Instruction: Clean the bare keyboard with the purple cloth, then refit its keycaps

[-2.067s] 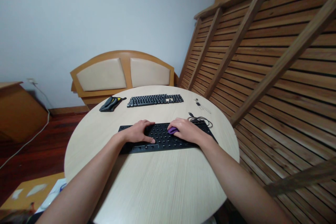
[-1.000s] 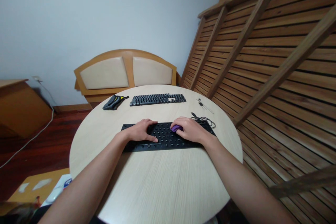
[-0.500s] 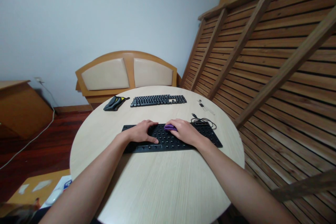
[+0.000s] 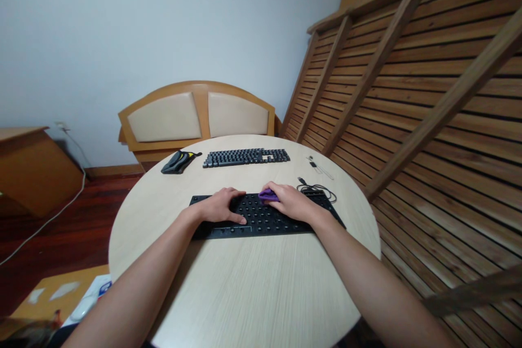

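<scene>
A black keyboard base without its keycaps lies across the table in front of me. My left hand rests on its left part, thumb and fingers spread apart, with the fingers reaching its far edge. In my right hand is a bunched purple cloth, pressed against the keyboard base right of its middle. My right palm and wrist cover part of the keyboard's right side. Behind its right end lies the coiled black cable with a USB plug.
Keycaps stand arranged in keyboard rows at the back of the round table. To their left is a black, grey and yellow pouch-like item; small wire tools lie right. A slatted wooden frame leans at the right.
My right hand has shifted slightly to the right with the purple cloth, and its fingers are more bunched. My left hand stays in place on the keyboard base.
</scene>
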The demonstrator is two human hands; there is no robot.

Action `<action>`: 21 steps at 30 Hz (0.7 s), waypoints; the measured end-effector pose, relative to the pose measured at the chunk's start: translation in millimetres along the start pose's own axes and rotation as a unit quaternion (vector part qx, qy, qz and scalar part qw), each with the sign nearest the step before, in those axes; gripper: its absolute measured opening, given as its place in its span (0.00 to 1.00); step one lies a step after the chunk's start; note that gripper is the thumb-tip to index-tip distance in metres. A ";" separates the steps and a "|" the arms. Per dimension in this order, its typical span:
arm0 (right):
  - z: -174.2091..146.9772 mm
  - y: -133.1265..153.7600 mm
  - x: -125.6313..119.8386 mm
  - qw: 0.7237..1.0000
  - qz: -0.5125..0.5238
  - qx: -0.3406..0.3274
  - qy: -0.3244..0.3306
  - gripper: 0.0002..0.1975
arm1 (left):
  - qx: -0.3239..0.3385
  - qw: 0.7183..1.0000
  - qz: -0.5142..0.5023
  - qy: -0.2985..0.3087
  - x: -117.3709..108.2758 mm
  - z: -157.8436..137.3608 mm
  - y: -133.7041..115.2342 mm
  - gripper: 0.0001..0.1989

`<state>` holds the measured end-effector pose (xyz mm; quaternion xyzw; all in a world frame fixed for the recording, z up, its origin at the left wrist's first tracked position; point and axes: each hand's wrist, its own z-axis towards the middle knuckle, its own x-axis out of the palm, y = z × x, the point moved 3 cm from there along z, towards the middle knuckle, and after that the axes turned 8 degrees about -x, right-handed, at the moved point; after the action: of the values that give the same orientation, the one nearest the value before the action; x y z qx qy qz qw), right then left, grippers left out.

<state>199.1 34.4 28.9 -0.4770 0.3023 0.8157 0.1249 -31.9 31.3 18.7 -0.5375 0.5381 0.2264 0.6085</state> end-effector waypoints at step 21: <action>0.3 2.1 -7.7 0.999 -0.013 0.011 0.042 0.13 | 0.008 1.000 -0.005 -0.001 0.5 0.7 0.9 0.49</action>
<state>201.8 33.6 36.3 -0.5136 0.3101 0.7898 0.1275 -32.2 32.0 17.7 -0.5350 0.5364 0.2199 0.6145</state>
